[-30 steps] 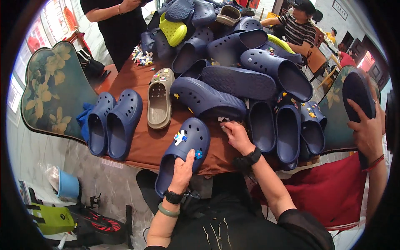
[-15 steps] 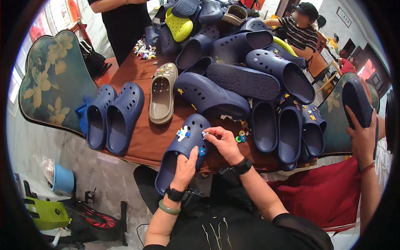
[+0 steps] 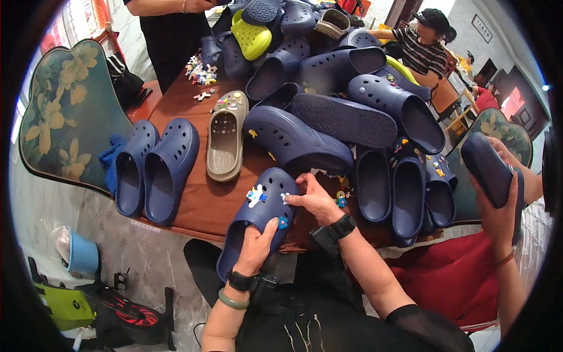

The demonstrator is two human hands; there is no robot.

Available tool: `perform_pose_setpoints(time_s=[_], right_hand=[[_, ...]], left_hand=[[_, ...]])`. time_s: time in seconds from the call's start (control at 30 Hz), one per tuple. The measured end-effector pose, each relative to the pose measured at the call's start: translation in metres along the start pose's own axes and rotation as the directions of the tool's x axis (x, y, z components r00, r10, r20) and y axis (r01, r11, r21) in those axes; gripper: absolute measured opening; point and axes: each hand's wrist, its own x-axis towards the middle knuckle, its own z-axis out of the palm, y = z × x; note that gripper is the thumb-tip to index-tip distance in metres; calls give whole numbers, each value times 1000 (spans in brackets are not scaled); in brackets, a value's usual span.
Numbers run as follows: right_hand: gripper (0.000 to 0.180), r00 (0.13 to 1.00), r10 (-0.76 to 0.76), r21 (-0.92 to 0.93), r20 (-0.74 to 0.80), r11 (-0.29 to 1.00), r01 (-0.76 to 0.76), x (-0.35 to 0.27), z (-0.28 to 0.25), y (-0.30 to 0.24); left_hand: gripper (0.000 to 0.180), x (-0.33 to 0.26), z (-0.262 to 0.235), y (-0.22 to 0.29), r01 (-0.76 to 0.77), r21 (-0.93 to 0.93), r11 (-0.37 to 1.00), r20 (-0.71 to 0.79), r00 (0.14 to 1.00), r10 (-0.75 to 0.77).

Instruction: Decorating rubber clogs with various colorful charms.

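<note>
Bench: A brown-covered bench [image 3: 205, 205] carries the footwear, its near edge just in front of the wearer.
Pile: Navy clogs [image 3: 343, 69] heap up at its far side, with a lime clog [image 3: 251, 36] among them.
Co-worker: At the far right, a co-worker's hand [image 3: 498, 205] holds another navy clog [image 3: 485, 170], now tilted differently from half a second ago.
Navy pair: Two clogs [image 3: 176, 149] stand side by side at left, apart from the heap.
Held clog: The charmed clog [image 3: 267, 205] is at the bench's near edge, toe pointing away from the wearer, much as it was half a second ago.
Left hand: The left hand [image 3: 254, 249] grips the clog at its opening, fingers inside and thumb outside.
Right hand: The right hand [image 3: 315, 200] has gone from a pinch beside the clog to a press, its thumb at a charm and its other fingers bent against the clog's edge.
White charm: The small white charm [image 3: 284, 198] now meets the upper; the work appears to have passed from carrying to fastening. Whether it is fully seated cannot be told.
Blue flower: A flower charm [image 3: 283, 222] sits near the left thumb.
</note>
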Motion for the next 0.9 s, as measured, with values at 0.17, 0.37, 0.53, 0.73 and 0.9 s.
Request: perform_pose_setpoints(time_s=[0.17,0.37,0.53,0.73,0.9], right_hand=[[48,986,-160,-22,-55,987,159,5,7,30],[46,916,-357,-360,-186,892,274,-8,-26,13],[18,868,-384,-204,-315,921,333,-54,-108,15],[23,882,-470,-820,-34,518,244,-70,-81,18],[22,870,-491,-933,43,292,211,-60,-76,37]], left_hand=[[33,-4,2,-1,-49,58,997,-9,999,50],[33,-20,-2,33,85,128,988,10,996,-87],[34,-16,-2,60,72,482,873,-24,997,-69],[33,4,-11,42,78,117,990,142,985,-95],[40,1,0,34,135,172,976,232,957,-173]])
